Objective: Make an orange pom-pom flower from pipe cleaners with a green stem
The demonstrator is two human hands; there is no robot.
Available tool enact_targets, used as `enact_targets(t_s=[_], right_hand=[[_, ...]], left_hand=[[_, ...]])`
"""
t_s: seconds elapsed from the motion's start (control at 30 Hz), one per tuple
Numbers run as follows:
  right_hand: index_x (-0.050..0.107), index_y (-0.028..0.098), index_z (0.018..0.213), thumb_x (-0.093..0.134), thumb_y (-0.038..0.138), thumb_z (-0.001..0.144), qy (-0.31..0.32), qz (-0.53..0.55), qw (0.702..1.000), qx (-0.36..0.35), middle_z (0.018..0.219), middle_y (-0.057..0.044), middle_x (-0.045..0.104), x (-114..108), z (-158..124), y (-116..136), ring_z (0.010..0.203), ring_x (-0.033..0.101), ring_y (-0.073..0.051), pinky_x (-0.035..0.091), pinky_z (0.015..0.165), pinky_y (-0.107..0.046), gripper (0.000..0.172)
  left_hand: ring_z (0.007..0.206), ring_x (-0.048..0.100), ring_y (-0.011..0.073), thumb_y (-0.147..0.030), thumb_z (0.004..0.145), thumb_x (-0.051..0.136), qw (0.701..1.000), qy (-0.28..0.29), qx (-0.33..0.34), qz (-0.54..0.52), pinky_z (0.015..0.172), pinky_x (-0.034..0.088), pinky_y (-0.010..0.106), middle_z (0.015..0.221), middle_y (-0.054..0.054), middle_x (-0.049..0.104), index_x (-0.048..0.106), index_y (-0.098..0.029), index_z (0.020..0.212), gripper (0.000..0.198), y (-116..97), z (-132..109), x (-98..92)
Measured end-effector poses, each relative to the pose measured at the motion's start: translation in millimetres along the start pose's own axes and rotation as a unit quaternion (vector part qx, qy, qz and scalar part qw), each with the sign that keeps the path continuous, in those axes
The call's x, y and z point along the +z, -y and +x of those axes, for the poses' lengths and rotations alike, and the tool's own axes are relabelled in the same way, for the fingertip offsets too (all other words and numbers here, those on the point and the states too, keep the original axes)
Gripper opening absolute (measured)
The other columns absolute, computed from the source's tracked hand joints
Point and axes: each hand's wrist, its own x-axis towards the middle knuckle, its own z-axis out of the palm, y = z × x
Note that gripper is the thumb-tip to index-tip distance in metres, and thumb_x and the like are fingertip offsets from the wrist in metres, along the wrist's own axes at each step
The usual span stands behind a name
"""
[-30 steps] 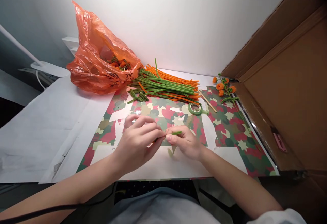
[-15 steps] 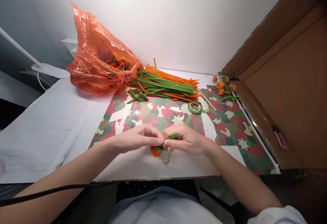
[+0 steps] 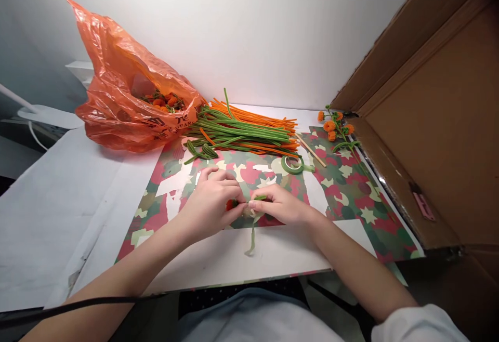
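My left hand [image 3: 212, 204] and my right hand [image 3: 278, 205] meet fingertip to fingertip over the camouflage-patterned paper [image 3: 351, 186]. The left fingers pinch a small orange pipe-cleaner ball [image 3: 231, 204]. The right fingers pinch a green pipe-cleaner stem [image 3: 260, 197] joined to that ball. A pale green strip [image 3: 252, 235] hangs down from between the hands toward me. Both hands are closed on the piece.
A pile of green and orange pipe cleaners [image 3: 249, 131] lies at the back. An orange plastic bag [image 3: 120, 97] with orange balls sits back left. A roll of green tape [image 3: 293, 165], a wooden stick [image 3: 311, 150] and a finished orange-flower sprig [image 3: 336, 129] lie right, beside a cardboard wall [image 3: 432, 123].
The hands have shifted a little away from me on the paper. The orange ball has turned up between the left fingers, and the pale green strip hangs longer.
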Motion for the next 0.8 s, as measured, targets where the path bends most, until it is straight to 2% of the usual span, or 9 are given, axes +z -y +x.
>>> enact_targets(t_s=[0.2,0.3,0.33,0.4,0.5,0.57,0.63,0.67,0.8], right_hand=[[0.047,0.017,0.058,0.051,0.026,0.089,-0.101,-0.101,0.987,-0.067,0.055,0.004,0.042,4.6,1.9,-7.4,0.055,0.037,-0.009,0.03,0.055,-0.023,0.033],[0.042,0.018,0.055,0.049,0.025,0.089,-0.169,-0.147,0.967,-0.119,0.054,0.004,0.038,8.4,3.2,-9.7,0.056,0.035,-0.01,0.03,0.056,-0.025,0.036],[0.042,0.018,0.055,0.049,0.025,0.09,-0.167,-0.14,0.967,-0.132,0.054,0.004,0.038,9.2,3.1,-9.7,0.056,0.035,-0.011,0.03,0.057,-0.025,0.036],[0.048,0.018,0.058,0.047,0.029,0.092,-0.117,-0.094,0.978,-0.148,0.056,0.003,0.044,10.0,2.1,-8.9,0.057,0.04,-0.011,0.033,0.058,-0.025,0.035],[0.058,0.017,0.067,0.047,0.034,0.094,-0.018,-0.018,0.989,-0.144,0.063,0.0,0.054,9.9,-1.1,-6.4,0.062,0.047,-0.012,0.039,0.063,-0.024,0.034],[0.062,0.016,0.071,0.047,0.036,0.095,0.015,0.006,0.991,-0.135,0.068,-0.001,0.059,9.8,-3.0,-5.0,0.065,0.05,-0.012,0.041,0.068,-0.025,0.035],[0.063,0.016,0.072,0.047,0.038,0.096,0.019,0.016,0.99,-0.139,0.069,-0.002,0.06,10.4,-4.1,-4.2,0.065,0.051,-0.012,0.042,0.07,-0.026,0.036],[0.063,0.016,0.071,0.047,0.038,0.095,0.012,0.018,0.989,-0.143,0.068,-0.001,0.059,11.1,-4.3,-4.2,0.065,0.051,-0.012,0.042,0.069,-0.026,0.036],[0.059,0.017,0.068,0.051,0.039,0.093,-0.044,0.031,0.986,-0.16,0.063,0.001,0.055,16.9,-4.3,-5.2,0.06,0.047,-0.011,0.04,0.062,-0.025,0.035]], left_hand=[[0.083,0.059,0.0208,-0.021,0.085,0.052,0.995,-0.07,0.022,0.071,0.101,0.026,0.05,0.065,-0.001,0.065,0.059,-0.019,0.066,0.02,-3.1,0.2,14.4],[0.084,0.057,0.021,-0.022,0.087,0.051,0.995,-0.097,0.005,0.026,0.1,0.028,0.049,0.071,0.001,0.067,0.059,-0.018,0.068,0.021,-1.7,-0.3,17.3],[0.083,0.057,0.0203,-0.023,0.088,0.052,0.997,-0.075,-0.002,-0.026,0.097,0.031,0.047,0.073,0.001,0.067,0.06,-0.018,0.069,0.021,0.2,-0.7,16.7],[0.079,0.056,0.018,-0.03,0.09,0.052,0.981,0.033,-0.02,-0.19,0.087,0.039,0.038,0.075,0.002,0.066,0.062,-0.017,0.071,0.025,6.3,-2.1,14.3],[0.073,0.056,0.0152,-0.04,0.094,0.047,0.875,0.21,-0.079,-0.429,0.067,0.043,0.027,0.079,0.004,0.066,0.067,-0.016,0.077,0.035,16.9,-5.2,12.7],[0.077,0.058,0.0155,-0.041,0.091,0.052,0.802,0.265,-0.113,-0.523,0.067,0.044,0.026,0.085,0.007,0.068,0.071,-0.015,0.084,0.033,21.2,-7.1,14.1],[0.079,0.06,0.0157,-0.04,0.087,0.06,0.762,0.272,-0.141,-0.57,0.069,0.046,0.025,0.086,0.007,0.069,0.073,-0.015,0.085,0.028,22.3,-8.4,16.1],[0.076,0.06,0.0151,-0.039,0.085,0.063,0.758,0.26,-0.152,-0.579,0.068,0.046,0.025,0.082,0.006,0.069,0.073,-0.015,0.082,0.026,21.8,-8.8,16.7],[0.065,0.055,0.0119,-0.032,0.079,0.071,0.79,0.199,-0.167,-0.555,0.059,0.043,0.023,0.069,0.003,0.064,0.07,-0.013,0.07,0.02,16.7,-8.8,13.3]])
